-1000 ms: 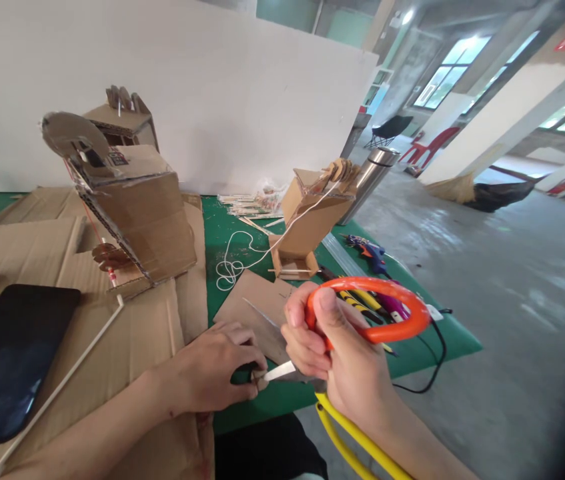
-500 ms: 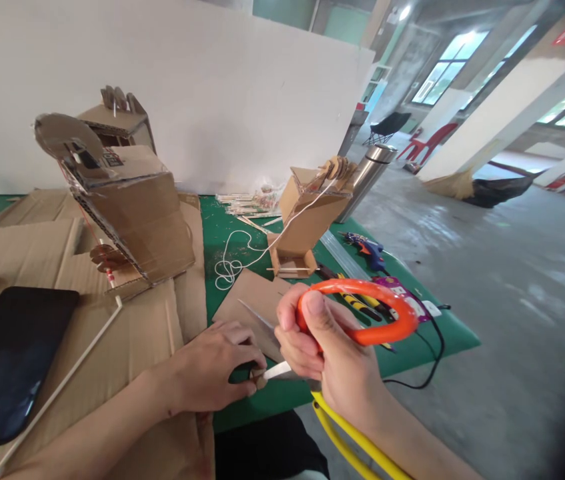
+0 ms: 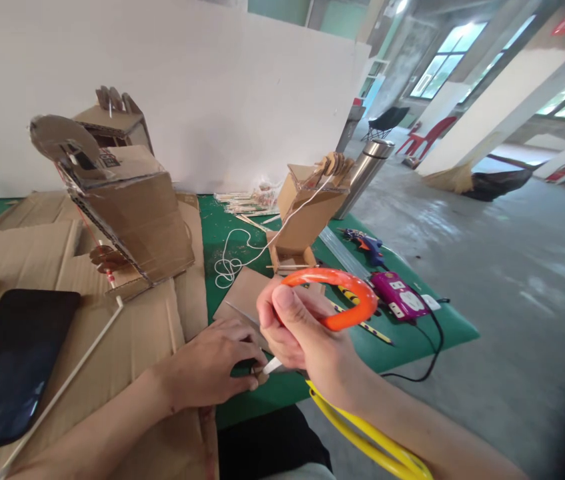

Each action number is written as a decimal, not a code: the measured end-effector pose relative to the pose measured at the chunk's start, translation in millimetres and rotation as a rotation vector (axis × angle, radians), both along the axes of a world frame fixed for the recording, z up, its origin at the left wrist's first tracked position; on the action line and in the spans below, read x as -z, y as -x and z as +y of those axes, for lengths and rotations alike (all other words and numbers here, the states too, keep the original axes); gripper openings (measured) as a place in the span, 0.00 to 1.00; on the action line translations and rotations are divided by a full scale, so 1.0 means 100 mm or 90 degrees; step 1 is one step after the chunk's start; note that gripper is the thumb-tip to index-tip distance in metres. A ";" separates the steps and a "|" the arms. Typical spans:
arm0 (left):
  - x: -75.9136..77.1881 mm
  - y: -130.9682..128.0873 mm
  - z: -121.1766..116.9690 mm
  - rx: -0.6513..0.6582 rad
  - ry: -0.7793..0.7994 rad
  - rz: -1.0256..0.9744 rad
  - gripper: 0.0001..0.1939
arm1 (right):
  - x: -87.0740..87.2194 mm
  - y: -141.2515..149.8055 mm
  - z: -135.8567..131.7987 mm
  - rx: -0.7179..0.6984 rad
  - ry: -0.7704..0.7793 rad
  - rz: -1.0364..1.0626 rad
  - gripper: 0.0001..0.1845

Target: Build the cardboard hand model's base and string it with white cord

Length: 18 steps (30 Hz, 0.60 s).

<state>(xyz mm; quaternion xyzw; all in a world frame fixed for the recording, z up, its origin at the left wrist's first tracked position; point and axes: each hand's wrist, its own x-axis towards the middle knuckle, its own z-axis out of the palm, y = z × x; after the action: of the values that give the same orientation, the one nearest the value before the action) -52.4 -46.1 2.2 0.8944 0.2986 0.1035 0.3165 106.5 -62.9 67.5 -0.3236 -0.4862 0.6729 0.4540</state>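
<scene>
My right hand (image 3: pixel 307 333) grips a pair of scissors by the orange handle loop (image 3: pixel 357 300), with the thumb on top. The scissors' yellow handle (image 3: pixel 369 440) hangs below the wrist. The blades are spread: one points up and left past my left hand, and the other blade (image 3: pixel 273 365) meets a small cardboard piece (image 3: pixel 262 377). My left hand (image 3: pixel 215 363) pinches that piece between thumb and fingers over the green table's near edge. A flat cardboard sheet (image 3: pixel 237 293) lies just beyond both hands.
A large cardboard model (image 3: pixel 132 213) stands left, a smaller one (image 3: pixel 307 213) ahead with white string (image 3: pixel 229 267). A steel flask (image 3: pixel 367 177), glue gun (image 3: pixel 367 247) and purple power strip (image 3: pixel 402 297) are right. A black tablet-like slab (image 3: pixel 17 360) lies on cardboard at left.
My right hand has shifted left with the scissors, bringing the lower blade further over the cardboard piece. The left hand has barely moved. More of the power strip shows.
</scene>
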 end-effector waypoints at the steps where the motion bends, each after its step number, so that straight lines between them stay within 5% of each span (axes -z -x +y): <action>1: 0.00 0.00 0.00 0.002 0.002 0.000 0.07 | 0.00 0.01 0.00 0.002 -0.003 -0.012 0.22; 18: 0.03 0.01 -0.01 -0.002 -0.010 -0.016 0.05 | 0.04 0.05 -0.02 0.007 -0.003 -0.037 0.22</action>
<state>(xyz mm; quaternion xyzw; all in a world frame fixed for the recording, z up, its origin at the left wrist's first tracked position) -53.9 -47.4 -0.9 0.8948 0.2955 0.1179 0.3133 101.5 -64.6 63.7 -0.3444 -0.4988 0.6596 0.4444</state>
